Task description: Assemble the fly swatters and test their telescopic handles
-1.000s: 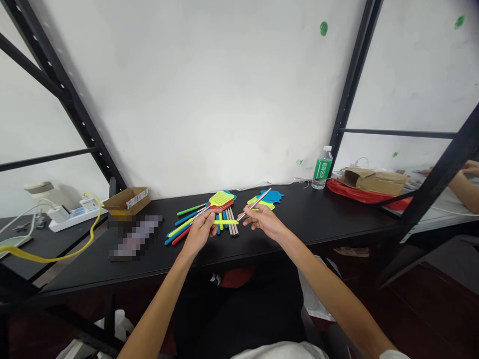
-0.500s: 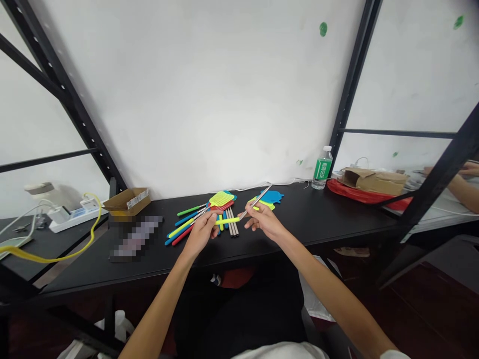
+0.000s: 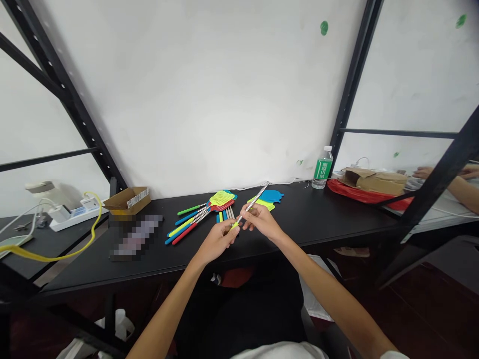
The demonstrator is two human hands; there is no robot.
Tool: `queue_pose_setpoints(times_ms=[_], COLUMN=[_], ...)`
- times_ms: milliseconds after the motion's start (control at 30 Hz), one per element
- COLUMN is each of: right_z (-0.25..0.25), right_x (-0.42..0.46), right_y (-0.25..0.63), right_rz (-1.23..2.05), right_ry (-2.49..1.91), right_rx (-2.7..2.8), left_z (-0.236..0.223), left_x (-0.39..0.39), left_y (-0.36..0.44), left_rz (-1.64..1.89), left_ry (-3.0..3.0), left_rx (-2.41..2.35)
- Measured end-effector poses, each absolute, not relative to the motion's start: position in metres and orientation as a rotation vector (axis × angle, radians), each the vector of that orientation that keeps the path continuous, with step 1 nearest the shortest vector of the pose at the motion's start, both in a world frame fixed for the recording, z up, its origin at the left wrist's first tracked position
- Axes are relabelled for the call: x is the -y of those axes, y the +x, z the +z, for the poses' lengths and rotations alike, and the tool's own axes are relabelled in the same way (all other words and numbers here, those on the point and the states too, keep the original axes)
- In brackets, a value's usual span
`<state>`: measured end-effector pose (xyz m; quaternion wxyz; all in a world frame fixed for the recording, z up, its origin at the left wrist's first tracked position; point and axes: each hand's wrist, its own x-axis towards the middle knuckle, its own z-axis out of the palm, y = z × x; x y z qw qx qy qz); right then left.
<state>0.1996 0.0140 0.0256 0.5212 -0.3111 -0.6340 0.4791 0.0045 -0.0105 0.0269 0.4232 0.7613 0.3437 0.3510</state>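
Observation:
My left hand is closed around a yellow-green handle, most of it hidden by the fingers. My right hand pinches a thin metal rod that slants up and away to the right. Rod and handle line up end to end; whether they are joined I cannot tell. Behind my left hand lies a fan of fly swatters with green, blue, yellow and red grips. Loose handles and metal rods lie partly behind my hands. Beyond my right hand rest blue and yellow swatter heads.
On the black table, a small cardboard box and a blurred-out object stand left, near a power strip and yellow cable. A water bottle stands back right. At far right, another person's arm shows behind the frame.
My left hand has moved right and turned the yellow-green handle from level to slanting, in line with the rod. My right hand has shifted slightly left and down.

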Motion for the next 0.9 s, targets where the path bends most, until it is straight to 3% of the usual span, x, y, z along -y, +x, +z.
queue_pose_setpoints(times_ms=[400, 900], right_z=[0.024, 0.053], right_x=[-0.010, -0.018], right_y=[0.198, 0.243], right_rz=[1.117, 0.927], right_ry=[-0.815, -0.846], right_rx=[1.716, 1.213], left_z=[0.028, 0.021], left_x=[0.011, 0.006], left_y=[0.003, -0.001], left_rz=[1.048, 1.046], left_ry=[2.045, 1.963], left_rx=[-0.946, -0.978])
